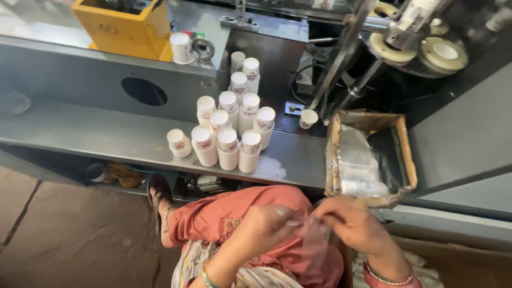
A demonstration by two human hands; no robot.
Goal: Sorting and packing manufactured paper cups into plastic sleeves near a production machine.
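I look down on a long grey metal machine bench [80, 136] that runs across the view, with dark machinery and pale round discs [445, 53] at the upper right. A yellow box [125, 26] sits on the upper ledge, a lone white cup [181, 48] just beside it. To the right of the bench stands a worn cardboard carton [401, 149] holding clear plastic bags [357, 165]. On the bench itself, stacks of white paper cups [229, 130] stand upright and close together, one short stack [178, 143] at their left and a single small cup [308, 118] apart to their right. Below the bench, my knees in reddish cloth [218, 213] and a sandalled foot [160, 200] show over the stone floor. Lowest in view, my left hand [266, 226] and right hand [352, 224] meet over my lap, both with fingers curled and pinching the top edge of a thin clear plastic bag [314, 242] that hangs between them. Bangles ring both wrists.
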